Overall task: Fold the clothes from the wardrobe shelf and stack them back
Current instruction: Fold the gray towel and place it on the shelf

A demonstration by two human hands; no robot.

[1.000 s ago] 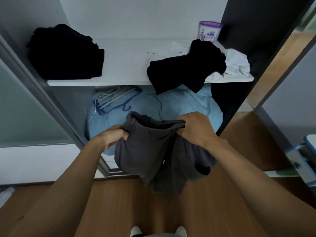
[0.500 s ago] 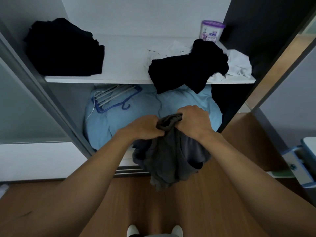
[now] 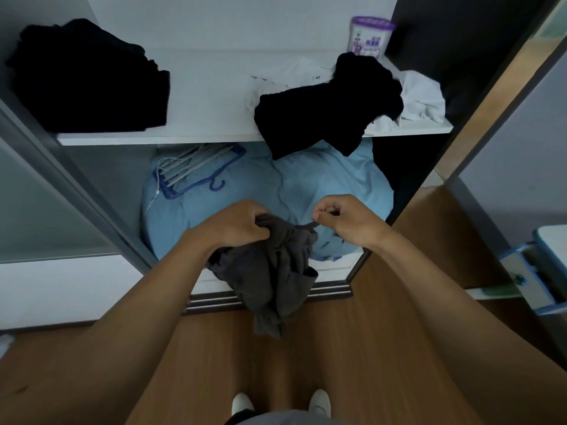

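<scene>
Head cam looking down: the left hand has its fingers curled tight round a bunched-up wad of the dark grey soft-fabric garment. The right hand is only pinching a skinny bit of its edge between thumb and forefinger, other fingers tucked in.

That thin edge runs nearly level from one grip to the other. The rest of the cloth dangles crumpled below the left fingers, long axis pretty much vertical, in front of the wardrobe. So the bulk sits on the left side, and I'd guess the right hand has to pull out sideways to open that edge before any fold.

Just beyond the fingers is a puffy light blue bedding bundle with a blue plastic hanger on it. Above that is the white wardrobe shelf, with a folded black stack up-left and a crumpled black garment up-right over a white cloth.
</scene>
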